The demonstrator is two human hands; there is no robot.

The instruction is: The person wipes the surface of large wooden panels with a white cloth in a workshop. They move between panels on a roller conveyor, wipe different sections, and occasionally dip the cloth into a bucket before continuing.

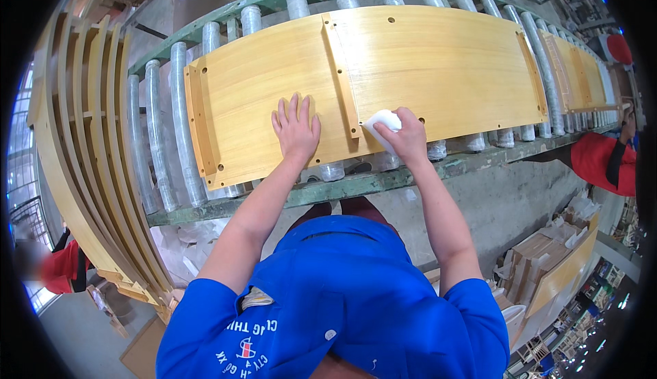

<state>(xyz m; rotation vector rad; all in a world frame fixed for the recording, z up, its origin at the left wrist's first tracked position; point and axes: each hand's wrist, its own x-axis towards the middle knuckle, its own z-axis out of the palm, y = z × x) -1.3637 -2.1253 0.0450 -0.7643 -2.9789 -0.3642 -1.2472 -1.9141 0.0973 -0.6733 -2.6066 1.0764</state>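
A long, light-wood panel [267,71] lies across the roller conveyor in front of me, with wooden battens along its two ends. A middle batten [340,71] with dark holes crosses it, and a thin white line runs along that batten's right edge. My left hand [297,130] rests flat on the panel, fingers spread, left of the middle batten. In my right hand [408,136] is a white squeeze bottle [383,124], tilted with its narrow end at the near part of the middle batten. My fingers cover part of the bottle.
Plastic-wrapped rollers [159,136] run under the panel between green rails [301,197]. Tall stacked curved boards [82,139] stand at left. Another wooden panel [575,71] lies farther right, near a person in red [606,163]. Cardboard stacks [537,259] sit at lower right.
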